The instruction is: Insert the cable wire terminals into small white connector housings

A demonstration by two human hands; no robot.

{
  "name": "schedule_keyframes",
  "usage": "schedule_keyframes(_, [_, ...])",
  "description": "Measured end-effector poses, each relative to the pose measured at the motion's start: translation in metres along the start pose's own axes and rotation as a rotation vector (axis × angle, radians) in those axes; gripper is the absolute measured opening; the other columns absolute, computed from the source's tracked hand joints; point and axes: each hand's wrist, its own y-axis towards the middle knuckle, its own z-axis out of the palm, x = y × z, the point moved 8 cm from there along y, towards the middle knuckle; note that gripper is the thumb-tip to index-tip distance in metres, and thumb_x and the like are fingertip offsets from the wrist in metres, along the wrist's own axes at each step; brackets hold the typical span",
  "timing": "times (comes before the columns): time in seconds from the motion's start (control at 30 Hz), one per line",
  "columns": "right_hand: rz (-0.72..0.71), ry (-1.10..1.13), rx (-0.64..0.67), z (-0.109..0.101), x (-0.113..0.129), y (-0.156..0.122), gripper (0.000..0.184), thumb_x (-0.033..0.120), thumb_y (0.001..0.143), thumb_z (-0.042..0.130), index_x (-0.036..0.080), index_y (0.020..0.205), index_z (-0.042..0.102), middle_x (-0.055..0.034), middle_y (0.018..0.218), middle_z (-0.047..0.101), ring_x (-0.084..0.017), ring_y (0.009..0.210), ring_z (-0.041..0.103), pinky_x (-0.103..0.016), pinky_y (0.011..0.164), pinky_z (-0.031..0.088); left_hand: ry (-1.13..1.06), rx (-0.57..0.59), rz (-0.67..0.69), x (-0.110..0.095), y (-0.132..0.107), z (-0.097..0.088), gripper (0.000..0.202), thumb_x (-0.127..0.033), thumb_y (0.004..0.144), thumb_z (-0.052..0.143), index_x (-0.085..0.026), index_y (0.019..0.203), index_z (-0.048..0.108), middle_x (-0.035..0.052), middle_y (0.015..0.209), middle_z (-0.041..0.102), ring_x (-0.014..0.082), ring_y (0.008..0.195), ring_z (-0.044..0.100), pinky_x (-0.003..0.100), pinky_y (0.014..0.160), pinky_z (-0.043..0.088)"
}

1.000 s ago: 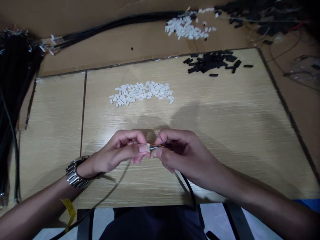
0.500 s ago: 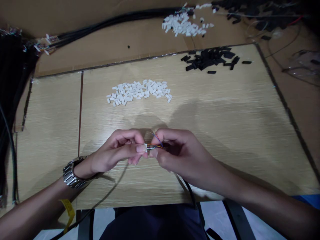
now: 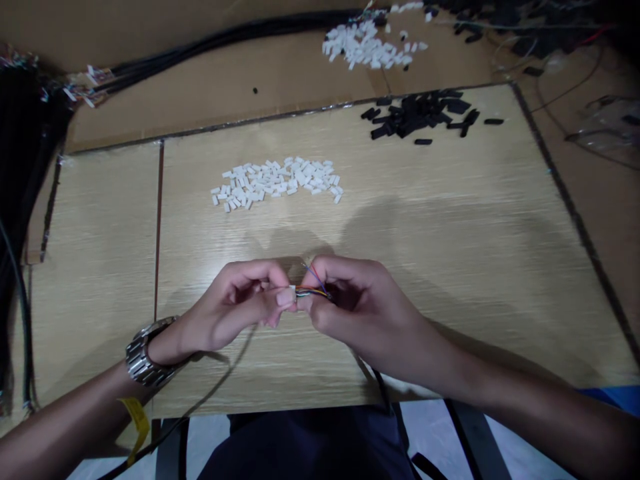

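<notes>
Between the thumb and fingers of my left hand (image 3: 245, 300) is a small white connector (image 3: 293, 291), mostly covered by the thumb. Thin coloured wires (image 3: 311, 291), among them orange, white and dark ones, run from it to the right. My right hand (image 3: 350, 300) pinches these wires close to the connector. A red and a blue wire (image 3: 313, 272) stick up loose beside the right index finger. From under the right hand a black cable (image 3: 381, 387) drops past the table edge. Another stretch of black cable (image 3: 200, 403) with a yellow tag (image 3: 136, 421) passes below my left wrist.
A pile of white connector housings (image 3: 277, 181) lies ahead of my hands on the wooden board (image 3: 450, 220). Black sleeve-like pieces (image 3: 420, 115) are heaped at the back right. Further white pieces (image 3: 365, 45) and bundled black cables (image 3: 200, 50) lie behind, with more cables (image 3: 30, 127) at left.
Both hands stay almost in place, still gripping the connector and the wires. The left thumb has shifted slightly to the right over the connector.
</notes>
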Motion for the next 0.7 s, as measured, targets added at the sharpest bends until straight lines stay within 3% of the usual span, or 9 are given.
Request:
schedule_keyframes(0.3, [-0.029, -0.051, 0.031, 0.0003, 0.0054, 0.0024, 0.019, 0.012, 0.081, 0.056, 0.017, 0.064, 0.048, 0.0078, 0.059, 0.037, -0.006, 0.056, 0.032, -0.021, 0.049, 0.026, 0.014, 0.002, 0.030, -0.0007, -0.0015, 0.0001, 0.025, -0.034, 0.094, 0.056, -0.016, 0.078, 0.060, -0.0038, 0.061, 0.052, 0.0087, 0.055, 0.045, 0.022, 0.052, 0.034])
schedule_keyframes(0.7, [0.052, 0.006, 0.059, 0.0005, -0.0018, 0.0067, 0.017, 0.016, 0.082, 0.060, 0.017, 0.066, 0.054, 0.0093, 0.055, 0.042, -0.004, 0.048, 0.037, -0.019, 0.047, 0.029, -0.109, 0.030, 0.033, -0.0009, 0.0028, 0.0007, 0.022, -0.032, 0.094, 0.058, -0.016, 0.079, 0.064, -0.0038, 0.060, 0.053, 0.0077, 0.056, 0.048, 0.020, 0.054, 0.037])
